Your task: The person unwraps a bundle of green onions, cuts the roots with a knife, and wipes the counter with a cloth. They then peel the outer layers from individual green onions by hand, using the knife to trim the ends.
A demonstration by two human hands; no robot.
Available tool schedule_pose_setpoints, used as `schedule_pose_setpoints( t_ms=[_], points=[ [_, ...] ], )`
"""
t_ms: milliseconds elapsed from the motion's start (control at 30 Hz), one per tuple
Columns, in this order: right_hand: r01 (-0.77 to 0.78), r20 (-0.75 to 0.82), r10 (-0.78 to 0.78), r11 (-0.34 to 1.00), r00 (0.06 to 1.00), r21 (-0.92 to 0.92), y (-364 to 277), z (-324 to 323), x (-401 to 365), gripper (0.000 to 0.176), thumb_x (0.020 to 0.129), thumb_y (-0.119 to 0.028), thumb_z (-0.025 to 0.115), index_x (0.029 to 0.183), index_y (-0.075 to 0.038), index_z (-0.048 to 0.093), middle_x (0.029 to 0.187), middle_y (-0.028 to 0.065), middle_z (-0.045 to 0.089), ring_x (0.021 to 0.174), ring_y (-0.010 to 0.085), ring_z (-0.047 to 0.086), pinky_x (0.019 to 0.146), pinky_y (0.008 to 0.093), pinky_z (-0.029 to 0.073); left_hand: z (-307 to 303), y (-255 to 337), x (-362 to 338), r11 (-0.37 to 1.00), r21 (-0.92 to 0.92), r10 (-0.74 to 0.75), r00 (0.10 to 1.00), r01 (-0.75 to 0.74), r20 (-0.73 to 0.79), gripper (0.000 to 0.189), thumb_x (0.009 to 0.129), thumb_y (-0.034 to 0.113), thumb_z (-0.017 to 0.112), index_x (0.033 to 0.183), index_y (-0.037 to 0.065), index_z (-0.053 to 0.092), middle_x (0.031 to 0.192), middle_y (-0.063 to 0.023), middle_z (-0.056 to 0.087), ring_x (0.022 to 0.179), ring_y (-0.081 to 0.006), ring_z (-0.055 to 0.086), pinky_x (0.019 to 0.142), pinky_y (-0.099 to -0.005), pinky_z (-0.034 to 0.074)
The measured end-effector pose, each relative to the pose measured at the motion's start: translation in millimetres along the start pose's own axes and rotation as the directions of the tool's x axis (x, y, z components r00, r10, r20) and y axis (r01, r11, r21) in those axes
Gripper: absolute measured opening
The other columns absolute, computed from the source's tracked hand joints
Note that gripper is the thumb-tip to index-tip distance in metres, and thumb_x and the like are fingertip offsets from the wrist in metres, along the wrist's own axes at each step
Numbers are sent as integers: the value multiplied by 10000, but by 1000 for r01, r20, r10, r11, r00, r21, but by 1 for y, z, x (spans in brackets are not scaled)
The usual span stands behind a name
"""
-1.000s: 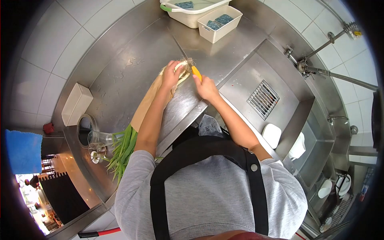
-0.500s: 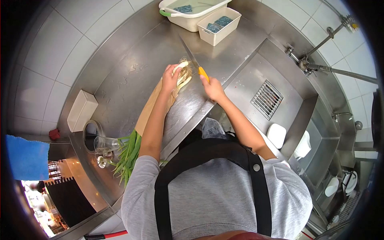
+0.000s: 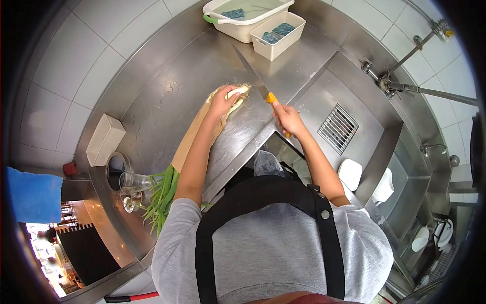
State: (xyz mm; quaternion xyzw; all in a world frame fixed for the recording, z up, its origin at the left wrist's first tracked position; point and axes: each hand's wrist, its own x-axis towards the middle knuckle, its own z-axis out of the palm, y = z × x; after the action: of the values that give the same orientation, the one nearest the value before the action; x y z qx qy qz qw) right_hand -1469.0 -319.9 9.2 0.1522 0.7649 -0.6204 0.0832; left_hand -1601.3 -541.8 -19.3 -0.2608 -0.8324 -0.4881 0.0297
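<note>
My left hand is closed around the white end of a leek, fingers wrapped over it near the stringy roots. More pale stalks lie beside it. Brown paper wraps the middle of the bunch, and its long green leaves stick out at the lower left. In my right hand is a knife, gripped by its yellow handle. The blade points up and to the left, just right of the roots and apart from the stalk in my left hand.
A white basin and a small white tub with blue scouring pads stand at the back. On the right is a steel sink with a drain grate. A white container and glassware are on the left.
My right hand has moved right and slightly toward me with the knife, taking the blade away from the root ends. My left hand has shifted only a little, still holding the leek.
</note>
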Motion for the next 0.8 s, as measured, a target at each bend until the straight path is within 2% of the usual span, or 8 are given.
schedule_pose_setpoints(
  t_ms=[33,100,233,300,433,500,733,800],
  points=[
    [10,27,-11,999,1000,31,-1,1,-8,509,920,-486,426,779,-12,548,492,0,440,339,83,403,323,236,331,2,-2,1,1000,-2,-2,1000,2,-3,196,819,197,649,933,40,621,847,-85,598,804,-206,568,746,-300,437],
    [1,13,-1,1000,1000,2,5,7,-15,522,908,-496,440,785,-4,566,475,7,438,344,102,424,340,254,355,3,-6,5,973,-32,-222,968,227,120,241,808,249,659,945,54,625,869,-102,629,809,-222,594,738,-319,451],
    [3,-35,-5,998,999,-59,19,21,-21,537,898,-503,450,791,5,589,491,51,491,362,148,481,370,299,396,3,8,14,977,80,-210,963,199,171,296,804,310,655,954,57,624,890,-117,649,825,-242,616,742,-338,461],
    [15,-51,-18,998,999,-55,22,25,-23,537,898,-501,450,785,5,590,516,86,534,365,174,505,375,320,404,2,21,17,957,180,-262,943,227,205,277,833,278,638,953,31,599,835,-61,644,755,-142,593,698,-289,460],
    [-23,-51,19,997,999,-73,24,29,-32,534,900,-490,456,780,13,590,525,108,539,413,208,536,432,339,427,5,13,22,965,107,-257,939,239,226,289,838,295,627,948,29,598,856,-91,649,784,-177,605,722,-304,461],
    [56,-84,-68,989,994,-136,31,33,-32,525,905,-469,457,779,24,583,544,139,545,507,251,579,515,369,444,3,16,22,971,146,-220,950,190,223,326,826,310,623,992,33,588,944,-165,636,898,-304,608,784,-368,457],
    [91,-124,-115,979,986,-182,33,50,-37,511,913,-445,448,778,30,579,620,215,571,637,351,602,608,410,450,5,24,16,960,248,-173,973,131,156,311,842,258,593,1014,5,541,1001,-202,605,967,-371,564,816,-409,442],
    [211,-188,-259,947,947,-240,38,60,-18,507,914,-441,445,787,31,582,650,243,577,660,392,592,620,429,446,11,17,10,955,296,-30,995,1,92,280,867,264,568,1003,23,533,1026,-199,598,965,-357,567,806,-392,439]
  ],
)
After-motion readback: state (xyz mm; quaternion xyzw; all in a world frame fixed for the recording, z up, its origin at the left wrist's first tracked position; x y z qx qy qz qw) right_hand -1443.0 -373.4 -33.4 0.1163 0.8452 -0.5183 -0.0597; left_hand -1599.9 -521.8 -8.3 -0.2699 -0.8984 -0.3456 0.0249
